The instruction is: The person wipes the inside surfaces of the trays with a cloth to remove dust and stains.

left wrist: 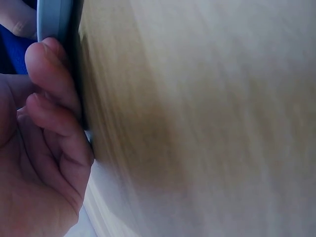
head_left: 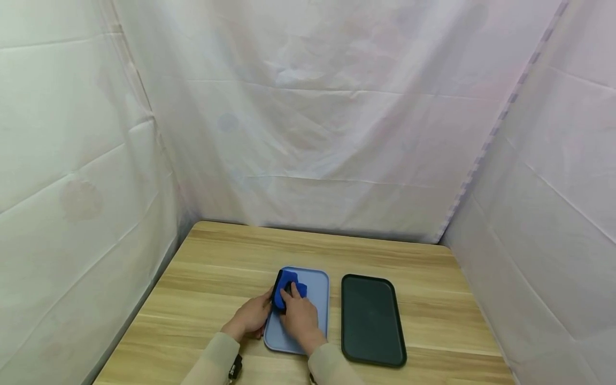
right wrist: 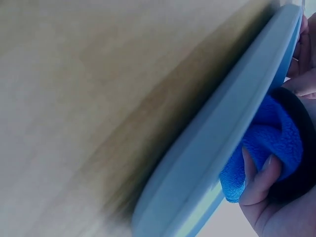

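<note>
A light blue tray (head_left: pixel 318 299) lies on the wooden table, with a bunched blue cloth (head_left: pixel 287 278) edged in black on its upper left part. My right hand (head_left: pixel 300 318) grips the cloth against the tray; in the right wrist view, curled fingers (right wrist: pixel 264 180) hold its fuzzy folds (right wrist: pixel 264 136). At the tray's left side, my left hand (head_left: pixel 253 314) holds the rim beside the cloth. The left wrist view shows fingertips against the outside of the pale rim (left wrist: pixel 52 19); the thumb's contact is partly hidden there.
To the right of the light blue tray, a dark green tray (head_left: pixel 372 321) lies flat, a narrow strip of table between them. The wooden table (head_left: pixel 212 267) is bordered by white cloth curtains (head_left: pixel 308 133) at the back and both sides.
</note>
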A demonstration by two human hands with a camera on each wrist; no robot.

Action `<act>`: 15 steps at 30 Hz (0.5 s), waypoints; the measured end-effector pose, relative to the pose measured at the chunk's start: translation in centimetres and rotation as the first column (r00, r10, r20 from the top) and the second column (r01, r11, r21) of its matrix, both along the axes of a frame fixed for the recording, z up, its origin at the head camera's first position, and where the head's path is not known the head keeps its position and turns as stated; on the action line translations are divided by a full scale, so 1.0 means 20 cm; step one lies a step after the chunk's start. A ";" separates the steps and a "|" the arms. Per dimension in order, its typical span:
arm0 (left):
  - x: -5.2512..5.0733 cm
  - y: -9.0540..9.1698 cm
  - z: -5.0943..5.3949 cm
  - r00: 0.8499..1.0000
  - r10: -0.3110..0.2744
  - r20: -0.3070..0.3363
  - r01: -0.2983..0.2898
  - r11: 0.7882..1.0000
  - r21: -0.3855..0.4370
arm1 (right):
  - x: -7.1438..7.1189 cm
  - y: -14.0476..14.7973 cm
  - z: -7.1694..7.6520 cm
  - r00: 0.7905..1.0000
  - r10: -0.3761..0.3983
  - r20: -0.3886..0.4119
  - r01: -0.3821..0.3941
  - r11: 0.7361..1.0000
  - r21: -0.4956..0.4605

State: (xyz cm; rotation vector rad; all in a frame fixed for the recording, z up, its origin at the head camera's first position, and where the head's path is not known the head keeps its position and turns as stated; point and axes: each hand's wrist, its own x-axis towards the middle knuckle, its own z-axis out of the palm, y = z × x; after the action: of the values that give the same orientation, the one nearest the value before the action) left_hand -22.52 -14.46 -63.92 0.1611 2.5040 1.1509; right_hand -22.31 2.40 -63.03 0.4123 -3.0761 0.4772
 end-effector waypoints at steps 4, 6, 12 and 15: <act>0.00 0.00 0.00 1.000 -0.003 0.000 0.003 1.000 0.004 | 0.03 0.00 0.00 1.000 0.009 0.003 -0.009 1.000 0.008; 0.00 0.00 0.00 1.000 -0.004 -0.003 0.004 1.000 0.008 | 0.04 0.00 0.01 1.000 0.011 0.007 -0.011 1.000 0.008; 0.00 -0.01 0.00 1.000 -0.012 -0.018 0.012 1.000 0.005 | 0.07 0.00 0.01 1.000 0.015 0.017 -0.015 1.000 0.006; -0.01 -0.01 -0.01 1.000 -0.013 -0.016 0.013 1.000 0.006 | 0.09 0.00 0.02 1.000 0.015 0.017 -0.015 1.000 0.007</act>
State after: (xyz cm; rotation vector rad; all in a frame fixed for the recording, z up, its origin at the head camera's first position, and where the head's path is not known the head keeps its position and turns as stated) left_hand -22.67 -14.61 -64.08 0.1886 2.5096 1.1564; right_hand -20.60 2.32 -62.66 0.4341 -3.0938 0.4732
